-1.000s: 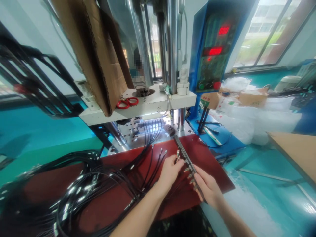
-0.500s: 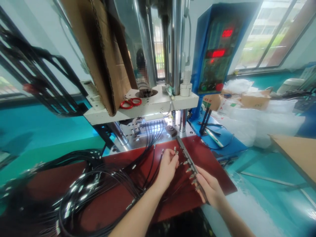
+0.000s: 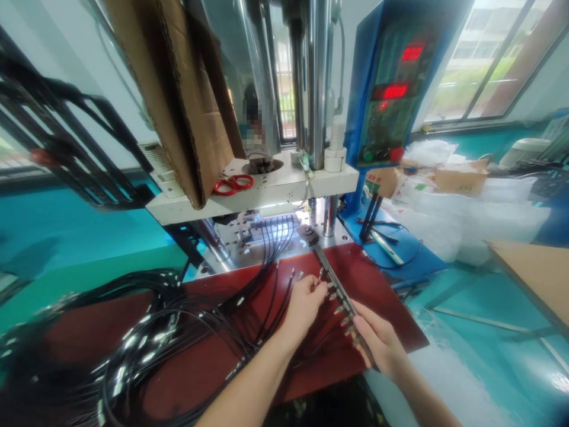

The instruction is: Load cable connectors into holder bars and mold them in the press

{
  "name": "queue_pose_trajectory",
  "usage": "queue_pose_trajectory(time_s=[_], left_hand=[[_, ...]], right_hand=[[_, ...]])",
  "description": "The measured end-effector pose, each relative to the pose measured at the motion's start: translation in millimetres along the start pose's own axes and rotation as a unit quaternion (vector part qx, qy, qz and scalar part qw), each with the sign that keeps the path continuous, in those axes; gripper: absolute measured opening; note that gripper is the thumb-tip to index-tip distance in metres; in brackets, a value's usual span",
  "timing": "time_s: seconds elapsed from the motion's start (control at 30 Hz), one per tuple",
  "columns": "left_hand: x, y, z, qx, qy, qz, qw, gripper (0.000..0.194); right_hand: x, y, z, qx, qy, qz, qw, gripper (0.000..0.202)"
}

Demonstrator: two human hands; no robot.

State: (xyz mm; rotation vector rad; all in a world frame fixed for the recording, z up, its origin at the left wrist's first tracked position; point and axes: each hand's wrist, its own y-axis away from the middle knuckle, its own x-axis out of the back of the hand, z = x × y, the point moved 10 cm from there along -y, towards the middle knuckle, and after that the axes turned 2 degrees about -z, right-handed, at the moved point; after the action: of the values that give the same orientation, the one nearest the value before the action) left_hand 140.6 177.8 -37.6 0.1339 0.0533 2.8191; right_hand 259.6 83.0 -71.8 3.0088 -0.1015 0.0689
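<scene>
My right hand (image 3: 380,338) is wrapped round the lower end of a long, narrow metal bar (image 3: 341,289), held at a slant above the red-brown board. Along the bar's left edge sits a row of small metal connectors (image 3: 339,309). My left hand (image 3: 306,303) pinches a small metal cable connector (image 3: 321,274) against the upper part of that edge. Its exact fit there is partly hidden by my fingers. Just left of my left hand, black cables (image 3: 272,299) with metal tips lie on the board.
Coiled black cables (image 3: 133,356) cover the left of the red-brown board (image 3: 391,320). Behind stands a press with a lit mould (image 3: 275,228) full of cables. Red-handled scissors (image 3: 233,185) and cardboard (image 3: 191,118) rest on its plate. Tools (image 3: 386,246) lie on a blue shelf at right.
My left hand has shifted slightly right, bringing its connector against the bar. The bar's far end has moved a little left, while my right hand keeps its grip.
</scene>
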Motion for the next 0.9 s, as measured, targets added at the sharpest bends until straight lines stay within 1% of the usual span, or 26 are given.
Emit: queue_pose_trajectory(time_s=[0.17,0.27,0.33,0.43,0.5,0.57,0.6,0.67,0.77,0.9], left_hand=[[2.1,3,7,-0.015,-0.011,0.008,1.0,0.019],[2.5,3,9,-0.011,0.008,-0.012,1.0,0.022],[3.6,1,7,0.016,0.045,-0.035,0.998,0.027],[11.7,-1,3,0.062,0.125,-0.035,0.99,0.038],[15.0,-3,-3,0.089,0.144,-0.03,0.985,0.038],[17.0,-3,-9,0.102,0.121,-0.021,0.987,0.032],[18.5,-4,-11,0.099,0.102,-0.01,0.99,0.029],[21.8,-5,-10,0.064,0.061,0.016,0.996,0.024],[21.6,-6,-4,0.0,0.006,0.034,0.999,0.021],[21.0,-2,9,-0.046,-0.051,0.051,0.996,0.018]], right_hand=[[-6,1,-9,0.013,0.072,-0.011,0.997,0.052],[-9,1,-10,0.0,0.068,-0.018,0.998,0.053],[-7,1,-8,-0.014,0.033,-0.012,0.999,0.055],[0,1,-3,-0.025,-0.02,0.012,0.999,0.056],[2,0,0,-0.026,-0.037,0.017,0.999,0.056],[1,0,1,-0.027,-0.038,0.013,0.999,0.057],[1,-1,1,-0.027,-0.036,0.01,0.999,0.058],[1,-1,1,-0.024,-0.028,0.011,0.999,0.057],[-1,-1,0,-0.018,-0.019,0.006,1.0,0.056],[-1,0,3,-0.018,-0.006,0.0,1.0,0.055]])
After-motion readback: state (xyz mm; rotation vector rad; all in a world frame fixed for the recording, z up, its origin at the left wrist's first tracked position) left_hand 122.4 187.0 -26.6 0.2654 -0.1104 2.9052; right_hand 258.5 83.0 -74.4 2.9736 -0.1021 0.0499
